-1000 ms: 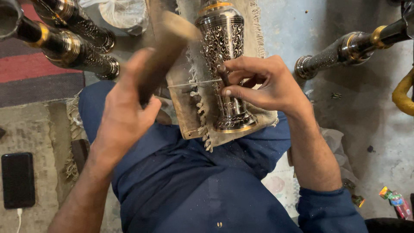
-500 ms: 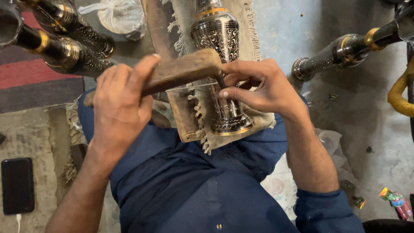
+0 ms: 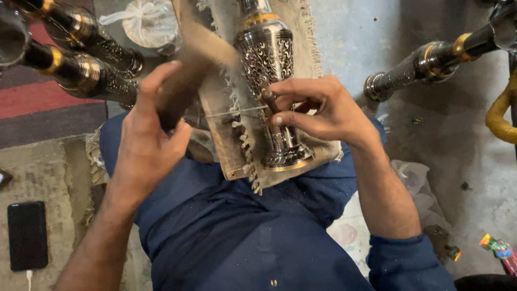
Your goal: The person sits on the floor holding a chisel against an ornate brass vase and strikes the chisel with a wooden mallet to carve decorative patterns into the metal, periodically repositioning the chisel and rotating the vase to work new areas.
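Underneath everything, a grey concrete floor (image 3: 366, 32) runs to the right edge, with a red and grey striped rug (image 3: 48, 108) on the left. Across the person's lap lies a worn beige fringed cloth (image 3: 318, 48) over a flat wooden board (image 3: 229, 164), and on it rests the embossed silver metal vase with a gold band (image 3: 266, 59), lying on its side with its foot toward the body.

More ornate dark metal stems with gold rings (image 3: 81, 59) lie on the left, close beside the left hand and partly cut off by the frame; another dark stem with gold collars (image 3: 431, 62) lies apart on the right, and a yellow curved pipe (image 3: 501, 116) shows at the right edge.

The left hand (image 3: 148, 145) is closed around a blurred brown wooden mallet (image 3: 188, 70), raised above the cloth and hiding part of it. The right hand (image 3: 323, 110) pinches a small dark chisel-like punch (image 3: 269, 99) between thumb and fingers, its tip against the vase's narrow waist; the hand covers that part of the pattern.

A knotted clear plastic bag (image 3: 148, 21) sits at the top, a crumpled white plastic wrapper (image 3: 423, 191) by the right forearm. A black phone (image 3: 27, 234) lies on the tan mat at lower left, and a small multicoloured packet (image 3: 498, 248) rests at the lower right corner.
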`<state>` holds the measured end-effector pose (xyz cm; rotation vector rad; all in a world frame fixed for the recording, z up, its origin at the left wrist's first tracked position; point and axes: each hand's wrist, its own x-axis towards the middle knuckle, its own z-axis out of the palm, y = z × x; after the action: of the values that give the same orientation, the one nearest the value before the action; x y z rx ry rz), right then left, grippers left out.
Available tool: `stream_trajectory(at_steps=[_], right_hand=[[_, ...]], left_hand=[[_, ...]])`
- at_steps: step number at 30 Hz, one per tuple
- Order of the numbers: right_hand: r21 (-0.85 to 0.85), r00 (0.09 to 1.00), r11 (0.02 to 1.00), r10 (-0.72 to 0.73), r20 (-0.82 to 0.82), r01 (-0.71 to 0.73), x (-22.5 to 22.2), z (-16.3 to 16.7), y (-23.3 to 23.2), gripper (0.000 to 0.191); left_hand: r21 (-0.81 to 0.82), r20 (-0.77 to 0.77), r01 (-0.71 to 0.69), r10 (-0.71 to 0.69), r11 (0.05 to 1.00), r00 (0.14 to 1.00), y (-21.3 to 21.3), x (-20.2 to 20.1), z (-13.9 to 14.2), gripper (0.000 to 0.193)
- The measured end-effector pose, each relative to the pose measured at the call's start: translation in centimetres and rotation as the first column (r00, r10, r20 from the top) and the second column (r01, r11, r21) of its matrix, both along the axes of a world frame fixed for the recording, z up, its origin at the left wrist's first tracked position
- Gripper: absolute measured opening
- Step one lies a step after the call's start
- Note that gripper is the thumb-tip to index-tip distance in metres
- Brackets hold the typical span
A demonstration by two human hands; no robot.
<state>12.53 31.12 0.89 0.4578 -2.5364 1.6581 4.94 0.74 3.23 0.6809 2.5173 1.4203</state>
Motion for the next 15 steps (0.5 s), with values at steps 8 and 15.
stream_trajectory(at_steps=[8, 15], right_hand=[[-0.017, 0.999, 1.000, 0.027, 0.036, -0.026, 0.04, -0.37, 0.56, 0.043], [-0.025, 0.998, 0.998, 0.057, -0.009, -0.057, -0.08, -0.28, 0.92, 0.045]], left_hand=[[-0.273, -0.518, 0.057, -0.197, 0.960, 0.833, 0.12, -0.03, -0.26, 0.077], [-0.418, -0.574, -0.021, -0.246, 0.908, 0.781, 0.17, 0.34, -0.37, 0.080]])
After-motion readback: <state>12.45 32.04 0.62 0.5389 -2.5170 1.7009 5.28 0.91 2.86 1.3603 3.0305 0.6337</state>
